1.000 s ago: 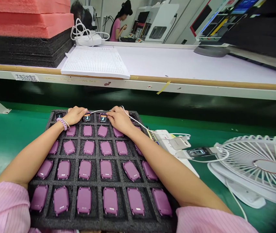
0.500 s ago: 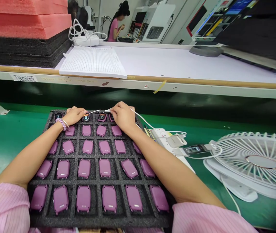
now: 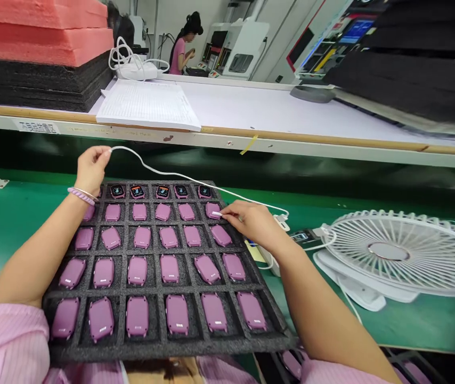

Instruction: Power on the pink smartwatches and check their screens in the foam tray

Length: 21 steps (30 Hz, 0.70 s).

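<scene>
My left hand is raised over the far left corner of the foam tray. Its fingers pinch the end of a white cable, which runs slack to the right behind the tray. My right hand is at the tray's far right edge, closed on a small white cable connector. That connector's tip is over the back of a purple smartwatch body; whether they touch I cannot tell. Several more purple watch bodies lie face down in the compartments. In the farthest row, watches lie face up with lit screens.
A white fan lies to the right, beside a power strip and a small device with a display. On the shelf are stacked foam, paper sheets and a white adapter. A person sits farther back.
My left hand has left the far-row watch and lifted up and left with the cable end. My right hand has moved right and nearer, to a second-row watch. The view has shifted right.
</scene>
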Available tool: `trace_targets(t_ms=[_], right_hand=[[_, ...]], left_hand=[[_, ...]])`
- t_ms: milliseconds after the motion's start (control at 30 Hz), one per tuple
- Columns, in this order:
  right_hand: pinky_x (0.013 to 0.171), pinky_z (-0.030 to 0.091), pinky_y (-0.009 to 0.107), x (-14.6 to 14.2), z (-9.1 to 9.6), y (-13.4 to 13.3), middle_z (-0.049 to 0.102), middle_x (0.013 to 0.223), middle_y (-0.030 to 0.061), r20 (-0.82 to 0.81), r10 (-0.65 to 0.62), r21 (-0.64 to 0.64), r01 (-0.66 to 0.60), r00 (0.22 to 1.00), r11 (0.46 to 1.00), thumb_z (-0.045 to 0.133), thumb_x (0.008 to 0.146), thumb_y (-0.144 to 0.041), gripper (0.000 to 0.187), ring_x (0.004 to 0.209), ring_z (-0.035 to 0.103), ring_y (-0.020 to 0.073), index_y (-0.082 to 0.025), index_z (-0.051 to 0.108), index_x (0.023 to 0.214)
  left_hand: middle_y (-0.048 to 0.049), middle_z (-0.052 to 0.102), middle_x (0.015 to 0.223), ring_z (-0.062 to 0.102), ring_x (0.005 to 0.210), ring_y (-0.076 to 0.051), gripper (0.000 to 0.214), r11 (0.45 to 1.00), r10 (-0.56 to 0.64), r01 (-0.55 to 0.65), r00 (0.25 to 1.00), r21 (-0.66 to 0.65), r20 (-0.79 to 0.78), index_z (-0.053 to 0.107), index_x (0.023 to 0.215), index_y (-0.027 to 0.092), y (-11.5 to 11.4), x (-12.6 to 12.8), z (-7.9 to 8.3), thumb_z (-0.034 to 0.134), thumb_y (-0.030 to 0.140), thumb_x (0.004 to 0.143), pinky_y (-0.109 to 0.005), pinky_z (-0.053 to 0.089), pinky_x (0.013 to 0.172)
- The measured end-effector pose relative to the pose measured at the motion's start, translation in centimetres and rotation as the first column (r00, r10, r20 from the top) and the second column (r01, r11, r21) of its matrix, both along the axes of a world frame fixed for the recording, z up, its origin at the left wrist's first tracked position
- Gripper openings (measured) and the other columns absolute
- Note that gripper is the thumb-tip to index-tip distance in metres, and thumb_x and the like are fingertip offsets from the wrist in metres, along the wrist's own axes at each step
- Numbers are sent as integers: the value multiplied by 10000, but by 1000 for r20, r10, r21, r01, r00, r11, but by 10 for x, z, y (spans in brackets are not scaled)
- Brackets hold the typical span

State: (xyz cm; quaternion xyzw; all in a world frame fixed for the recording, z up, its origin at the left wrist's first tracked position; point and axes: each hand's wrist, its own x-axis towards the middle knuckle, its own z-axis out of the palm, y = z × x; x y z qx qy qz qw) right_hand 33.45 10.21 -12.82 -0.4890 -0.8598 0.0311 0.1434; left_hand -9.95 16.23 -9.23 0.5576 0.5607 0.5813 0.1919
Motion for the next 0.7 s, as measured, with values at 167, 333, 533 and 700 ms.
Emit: trace_targets(t_ms=[167, 333, 533, 700], right_hand=[[855, 508, 461, 6, -3, 11, 773, 1022, 105, -41, -92, 28, 93, 995, 995, 471, 960, -313, 300, 915, 724, 314, -242, 757, 1019], [851, 491, 521, 8, -14, 28, 776, 1051, 95, 131, -120, -20, 123, 984, 992, 490, 924, -316, 298, 962, 713, 375, -280, 783, 966], [899, 463, 479, -8, -5, 25, 767, 1100, 91, 193, -111, -53, 123, 975, 991, 493, 959, -249, 305, 1053, 685, 331, -267, 789, 1032], [1039, 354, 548, -14, 3, 14, 769, 1100, 80, 165, -173, -31, 181, 971, 983, 536, 950, -184, 272, 1136, 649, 319, -254, 795, 999]], left_hand=[[-83, 757, 1042, 653, 1002, -252, 479, 972, -95, 63, 986, -225, -134, 738, 988, 172, -57, -48, 32, 742, 570, 722, -367, 521, 951], [-79, 765, 996, 664, 998, -291, 541, 808, -456, 136, 761, -574, -462, 744, 846, 228, -112, -74, 19, 610, 743, 752, -433, 497, 996], [-96, 732, 1154, 594, 1125, -356, 420, 878, -409, -17, 491, -478, -769, 752, 1105, 302, -128, -75, 9, 499, 548, 876, -534, 422, 1018], [-128, 746, 1202, 573, 1235, -416, 412, 933, -351, 27, 286, -359, -892, 725, 1171, 294, -120, -65, 11, 461, 472, 910, -635, 291, 1146]])
